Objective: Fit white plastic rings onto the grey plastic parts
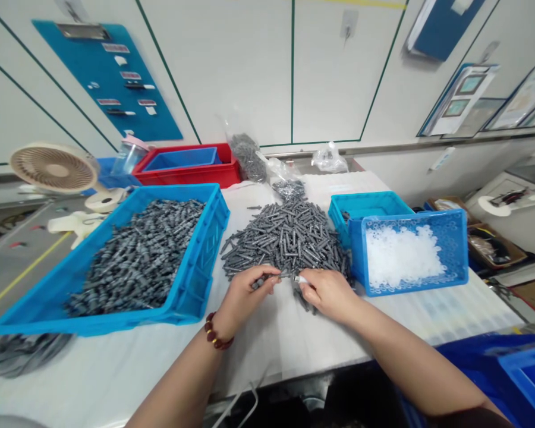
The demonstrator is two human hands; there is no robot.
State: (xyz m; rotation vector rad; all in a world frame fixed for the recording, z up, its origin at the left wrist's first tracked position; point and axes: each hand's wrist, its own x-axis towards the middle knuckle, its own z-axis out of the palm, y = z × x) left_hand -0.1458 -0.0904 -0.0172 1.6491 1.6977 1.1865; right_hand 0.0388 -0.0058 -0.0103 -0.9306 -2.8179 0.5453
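Observation:
In front of the pile of small grey rod-shaped parts [289,235], my two hands work close together. My left hand [252,288], with a beaded bracelet at the wrist, is closed on grey rod-shaped parts [259,282]; a thin tip points from its fingers toward the right. Closed around a small white piece [300,280] is my right hand [327,292]; the fingers hide most of that piece. The two hands are a small gap apart, just above the white table surface. Whether the grey tip touches the white piece, I cannot tell.
A large blue crate [200,279] of grey parts stands left. At right, a tilted blue bin [459,252] holds small white rings, before a teal bin [370,202]. Behind are a red crate [187,178], a bag of grey parts [248,156] and a fan [56,168].

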